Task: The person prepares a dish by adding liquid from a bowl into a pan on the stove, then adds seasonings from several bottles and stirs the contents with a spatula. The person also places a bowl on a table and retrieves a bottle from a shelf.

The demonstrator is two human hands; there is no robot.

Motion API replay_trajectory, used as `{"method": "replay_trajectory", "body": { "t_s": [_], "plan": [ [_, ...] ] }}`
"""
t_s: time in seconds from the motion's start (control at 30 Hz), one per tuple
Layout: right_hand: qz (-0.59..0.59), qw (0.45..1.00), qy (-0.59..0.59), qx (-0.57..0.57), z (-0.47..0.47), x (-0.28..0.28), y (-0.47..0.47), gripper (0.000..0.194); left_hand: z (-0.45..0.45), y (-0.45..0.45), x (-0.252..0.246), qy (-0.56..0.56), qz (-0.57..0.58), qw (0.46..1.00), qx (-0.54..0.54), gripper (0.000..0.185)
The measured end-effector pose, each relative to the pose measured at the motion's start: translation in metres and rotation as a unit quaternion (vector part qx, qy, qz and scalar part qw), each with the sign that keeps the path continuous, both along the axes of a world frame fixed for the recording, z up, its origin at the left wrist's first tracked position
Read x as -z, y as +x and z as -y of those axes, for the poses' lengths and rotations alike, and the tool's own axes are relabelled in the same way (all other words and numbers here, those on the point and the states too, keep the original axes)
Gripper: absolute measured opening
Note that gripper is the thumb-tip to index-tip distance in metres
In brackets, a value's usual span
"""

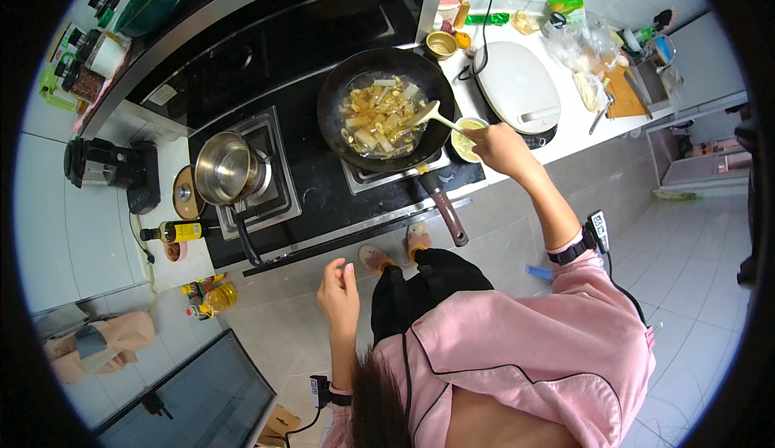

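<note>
My right hand [499,150] grips the handle of a cream-coloured cooking spoon [447,122], whose head rests in the food at the right side of a black wok [332,94]. Pale and brown pieces of food [381,120] lie in liquid in the wok, which stands on the right burner with its brown handle [447,212] towards me. Just beyond my right hand is a bowl [459,145] with pale yellow-green contents, partly covered by the hand. My left hand [339,293] hangs in front of the stove, its fingers loosely curled, touching nothing.
On the left burner stands a steel saucepan [223,168], its black handle [247,239] jutting past the stove's front edge. A glass lid [183,192], a bottle [181,230] and a blender [94,162] are further left. A white electric griddle [517,85] and a cutting board [623,94] occupy the right counter.
</note>
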State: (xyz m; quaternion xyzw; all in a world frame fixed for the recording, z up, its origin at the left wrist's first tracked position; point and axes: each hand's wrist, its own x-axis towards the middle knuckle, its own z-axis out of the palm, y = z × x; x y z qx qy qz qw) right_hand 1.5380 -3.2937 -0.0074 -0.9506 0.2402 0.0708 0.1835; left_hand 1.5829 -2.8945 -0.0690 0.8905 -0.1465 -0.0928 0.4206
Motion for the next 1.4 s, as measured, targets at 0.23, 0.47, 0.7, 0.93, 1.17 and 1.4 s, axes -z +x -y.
{"method": "replay_trajectory", "body": {
  "t_s": [0.23, 0.47, 0.7, 0.93, 1.17, 1.4],
  "plan": [
    [-0.032, 0.999, -0.012, -0.036, 0.0, 0.01, 0.004, 0.039, -0.001, -0.003, 0.0, -0.007, -0.008, 1.0, 0.001, 0.018],
    [0.116, 0.988, 0.055, 0.091, 0.01, 0.024, 0.04, 0.03, 0.001, -0.007, -0.004, 0.009, -0.011, 1.0, -0.005, 0.019],
    [0.091, 0.976, 0.16, 0.118, 0.001, 0.054, 0.087, 0.031, 0.002, -0.013, -0.006, 0.036, -0.007, 0.999, -0.004, 0.02],
    [0.102, 0.994, 0.036, 0.015, -0.013, 0.054, 0.099, 0.034, 0.006, -0.02, -0.005, 0.037, 0.011, 0.999, -0.005, 0.02],
    [0.244, 0.967, 0.066, -0.007, -0.013, -0.025, 0.037, 0.039, 0.009, -0.029, -0.002, 0.023, 0.007, 0.999, -0.047, 0.021],
    [0.326, 0.939, 0.103, 0.024, -0.014, -0.003, 0.014, 0.04, 0.007, -0.031, 0.002, 0.03, 0.033, 0.997, -0.057, 0.021]
  ]
}}
